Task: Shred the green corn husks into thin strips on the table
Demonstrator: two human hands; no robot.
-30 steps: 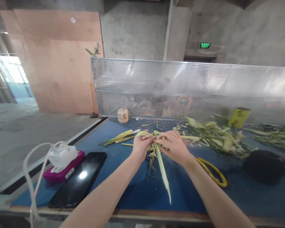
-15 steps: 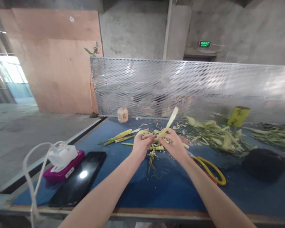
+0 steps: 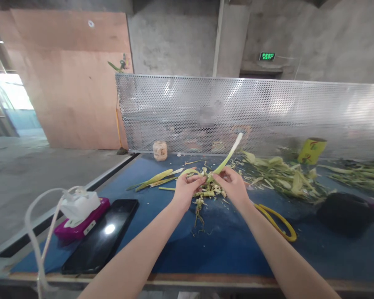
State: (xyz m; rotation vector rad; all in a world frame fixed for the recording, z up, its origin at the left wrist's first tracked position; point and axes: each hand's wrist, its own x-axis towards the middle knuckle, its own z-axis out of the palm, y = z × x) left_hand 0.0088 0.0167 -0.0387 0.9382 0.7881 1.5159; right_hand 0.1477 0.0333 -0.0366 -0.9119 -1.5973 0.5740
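My left hand is closed in a pinch at the middle of the table, on the green plant piece it shares with my right hand. My right hand pinches the base of a long pale green leaf strip, whose whitish end points up and to the right. Between the fingertips the strip meets a curled green part, and its exact joint is hidden. Below the hands lie yellowish stem scraps and thin, root-like tangled strands. Beside my right forearm is a tool with yellow looped handles, its head hidden.
Long green leaves lie to the left, near a ball of twine. A leaf pile, a yellow can and a dark round object stand right. A phone and purple power strip occupy the front left.
My right hand has shifted slightly right, apart from the left. The leaf strip's whitish tip has swung up and to the right. My right forearm now covers more of the yellow-handled tool.
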